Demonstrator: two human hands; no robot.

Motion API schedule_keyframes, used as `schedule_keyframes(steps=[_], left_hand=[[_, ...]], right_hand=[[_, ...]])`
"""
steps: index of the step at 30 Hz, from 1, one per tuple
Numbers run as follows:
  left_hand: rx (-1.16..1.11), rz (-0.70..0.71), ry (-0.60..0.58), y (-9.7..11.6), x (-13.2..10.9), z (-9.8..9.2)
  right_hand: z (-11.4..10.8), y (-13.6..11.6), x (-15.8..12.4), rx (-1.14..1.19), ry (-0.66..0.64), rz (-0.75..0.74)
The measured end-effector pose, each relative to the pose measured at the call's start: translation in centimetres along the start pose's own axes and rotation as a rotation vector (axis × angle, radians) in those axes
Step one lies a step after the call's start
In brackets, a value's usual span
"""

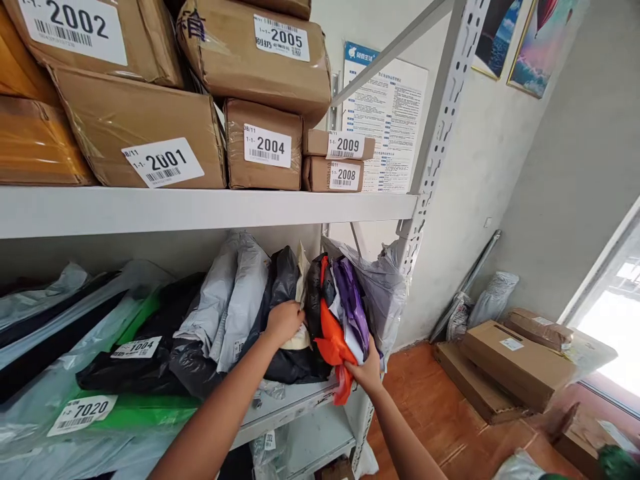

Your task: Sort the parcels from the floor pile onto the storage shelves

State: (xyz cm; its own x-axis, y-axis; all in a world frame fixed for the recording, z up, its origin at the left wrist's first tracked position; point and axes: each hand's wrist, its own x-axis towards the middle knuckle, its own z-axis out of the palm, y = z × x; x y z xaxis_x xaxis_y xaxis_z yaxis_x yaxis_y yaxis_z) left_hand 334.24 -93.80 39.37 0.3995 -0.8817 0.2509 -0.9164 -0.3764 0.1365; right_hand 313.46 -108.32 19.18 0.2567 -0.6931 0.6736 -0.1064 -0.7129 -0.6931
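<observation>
A row of soft mailing bags stands upright on the middle shelf, packed side by side. My left hand (pixel 285 325) is closed at the edge of a cream mailing bag (pixel 302 273), its fingertips partly hidden between that bag and the black mailing bag (pixel 313 300) to its right. Low at the front of the row, my right hand (pixel 367 369) grips an orange mailing bag (pixel 334 339) and a purple mailing bag (pixel 353 293), with white plastic between them. A grey mailing bag (pixel 387 290) leans against the shelf post at the right end. Grey-white bags (pixel 245 287) lean left of my left hand.
Labelled cardboard boxes (pixel 265 150) fill the shelf above, behind a white shelf beam (pixel 210 210). The perforated post (pixel 420 220) rises right of the bags. Flat-lying bags (pixel 145 360) are piled at left. More cartons (pixel 517 360) lie on the reddish floor at right.
</observation>
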Motion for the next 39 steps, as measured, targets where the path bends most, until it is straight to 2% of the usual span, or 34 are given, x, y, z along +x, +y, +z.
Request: schedule_keyframes(steps=[3,6,9,11,14,15,16,18,20,22,24,26,29,31,35,37,39], left_hand=[[-0.064,0.051,0.105,0.6,-1.8,0.3],[-0.244,-0.021,0.248,0.7,-3.0,1.4],[-0.32,-0.106,0.22,0.4,-3.5,1.4],[-0.254,-0.089,0.227,0.5,-3.6,0.0],[-0.19,-0.004,0.432,2.0,-2.4,-3.4],[-0.205,0.042,0.453,2.8,-1.5,-4.4],[-0.223,0.087,0.41,3.8,-0.4,-5.2],[-0.227,0.121,0.178,5.6,2.6,-5.8],[-0.217,0.074,-0.031,6.9,5.6,-5.2],[-0.245,0.046,-0.095,7.5,7.5,-3.8],[-0.303,0.058,-0.069,7.5,7.3,-2.3],[-0.336,0.063,-0.023,7.5,5.3,-1.0],[-0.41,0.063,0.113,8.2,1.3,0.6],[-0.487,0.056,0.192,9.1,0.1,1.2],[-0.481,-0.06,0.199,10.8,1.7,1.0],[-0.437,-0.103,0.181,11.0,2.6,0.9],[-0.438,-0.118,0.211,10.7,2.7,0.9]], right_hand=[[-1.0,1.1,1.3,0.083,-0.068,0.019],[-1.0,1.8,2.2,0.135,-0.135,-0.019],[-0.1,2.3,2.0,0.158,-0.156,-0.073],[0.5,2.7,1.2,0.127,-0.145,-0.105],[0.9,3.5,-0.4,0.043,-0.156,-0.128],[0.9,3.6,-0.8,0.028,-0.169,-0.128],[0.8,3.7,-1.1,0.02,-0.179,-0.129],[0.8,3.3,-1.3,0.007,-0.187,-0.133],[0.7,2.4,-1.1,-0.018,-0.171,-0.122],[0.5,1.2,-0.7,-0.027,-0.156,-0.067],[0.2,0.3,-0.2,0.02,-0.168,-0.003],[-0.3,0.2,0.1,0.124,-0.211,0.022],[-1.1,1.3,0.5,0.262,-0.286,-0.012],[-1.5,2.1,1.0,0.286,-0.334,-0.005],[-2.0,2.8,2.7,0.217,-0.41,0.141],[-2.1,3.0,3.1,0.157,-0.47,0.217],[-2.5,3.5,3.2,0.096,-0.538,0.289]])
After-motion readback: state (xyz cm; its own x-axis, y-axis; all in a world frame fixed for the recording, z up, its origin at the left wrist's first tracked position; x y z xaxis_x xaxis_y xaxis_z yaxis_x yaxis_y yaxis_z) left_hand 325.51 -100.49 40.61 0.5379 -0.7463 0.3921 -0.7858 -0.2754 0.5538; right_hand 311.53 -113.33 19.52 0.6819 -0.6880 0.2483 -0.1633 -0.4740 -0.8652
